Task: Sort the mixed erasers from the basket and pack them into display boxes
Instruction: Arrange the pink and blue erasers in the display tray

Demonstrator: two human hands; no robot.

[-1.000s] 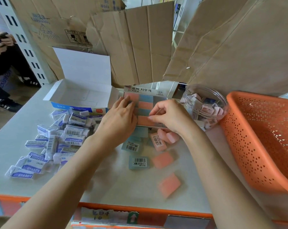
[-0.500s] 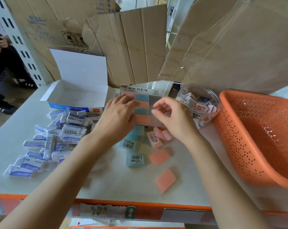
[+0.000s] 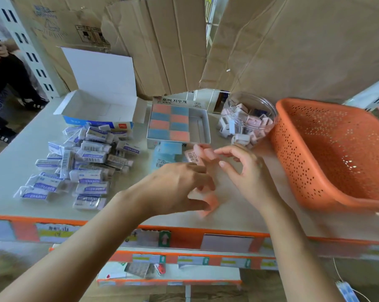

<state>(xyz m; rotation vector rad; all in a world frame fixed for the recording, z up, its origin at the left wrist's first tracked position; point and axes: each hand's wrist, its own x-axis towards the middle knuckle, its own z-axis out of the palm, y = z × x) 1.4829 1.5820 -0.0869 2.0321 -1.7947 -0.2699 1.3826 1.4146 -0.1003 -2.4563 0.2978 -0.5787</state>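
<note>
Desk (image 3: 16, 162) is backed by cardboard (image 3: 293, 51). White erasers (image 3: 86, 158) are piled L; display box (image 3: 203, 127) is part-filled, centre. Left hand (image 3: 175, 188) is curled over blurred pink eraser (image 3: 211, 202), grip can't be told; right hand (image 3: 245, 173) is loosely spread, empty. Basket (image 3: 325, 160) is set R.

Right of the right hand (image 3: 247, 173), the basket (image 3: 327, 153) is orange perforated plastic with a slight sheen. Beyond that hand, the jar (image 3: 249, 105) is clear glossy plastic. The display box (image 3: 202, 127) is white card and holds matt pink and blue erasers (image 3: 169, 124). Left of the left hand (image 3: 175, 186), the wrapped erasers (image 3: 86, 162) shine in clear film. The counter (image 3: 16, 166) looks smooth and matt.
</note>
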